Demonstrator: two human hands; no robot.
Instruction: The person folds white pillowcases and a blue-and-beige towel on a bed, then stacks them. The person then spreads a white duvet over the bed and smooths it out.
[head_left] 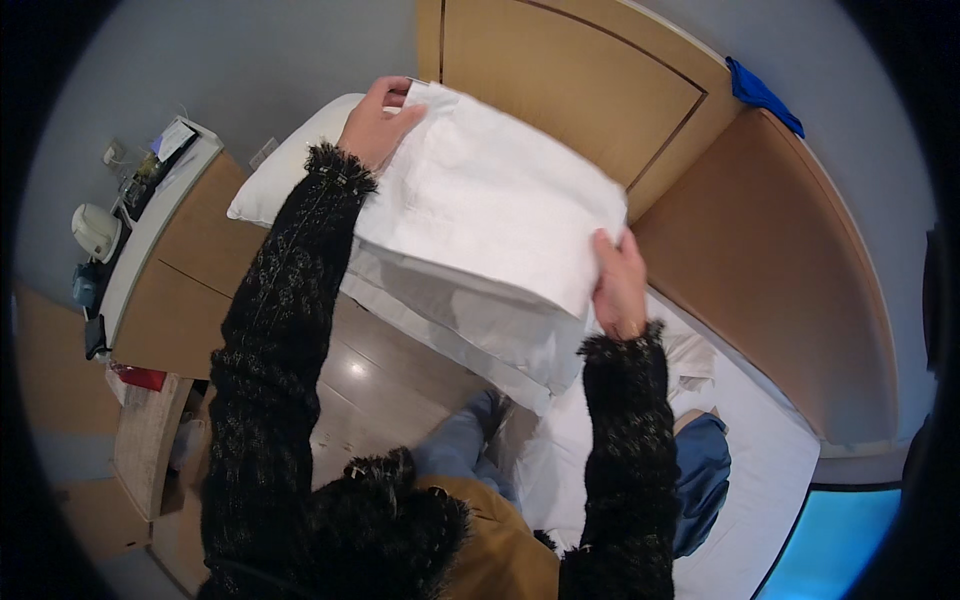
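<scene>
Across the upper centre of the frame, a white cloth [500,190] is spread between two hands. The left hand [380,125] grips its upper-left corner; the right hand [622,285] pinches its right edge, thumb on top. Left of the cloth shows a pillow [290,165]; a bed [765,440] lies at lower right.

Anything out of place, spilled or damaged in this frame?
No spill or damage is visible, including on the held white cloth. Slightly odd: a bright blue cloth sits at the brown panel's top corner, apart from the white bedding.
</scene>
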